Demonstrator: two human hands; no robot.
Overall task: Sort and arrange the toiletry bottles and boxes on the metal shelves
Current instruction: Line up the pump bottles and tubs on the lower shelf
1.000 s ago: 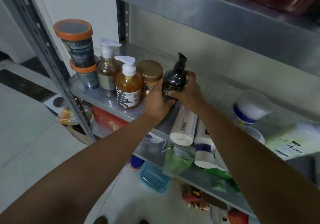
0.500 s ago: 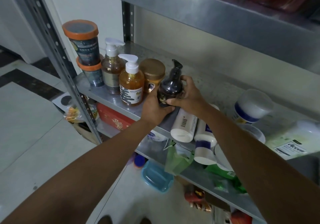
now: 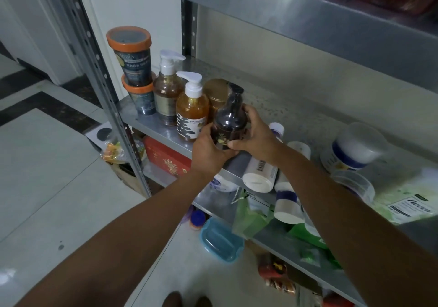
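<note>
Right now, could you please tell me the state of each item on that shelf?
dark pump bottle: upright, held
left hand: grips dark pump bottle
right hand: grips dark pump bottle
amber pump bottle: standing upright
gold-lidded jar: upright, lid on
orange-lidded tubs: stacked, lids on
white tube: lying on its side
blue-banded jar: tipped over

One head-worn view is given; the metal shelf [image 3: 296, 107] is looked down upon from close; floor [image 3: 59, 188] is caught below.

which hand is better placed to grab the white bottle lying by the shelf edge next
Probably the right hand: it is right beside the lying white bottle, while the left hand is on the far side of the dark pump bottle, which both hands grip.
</note>
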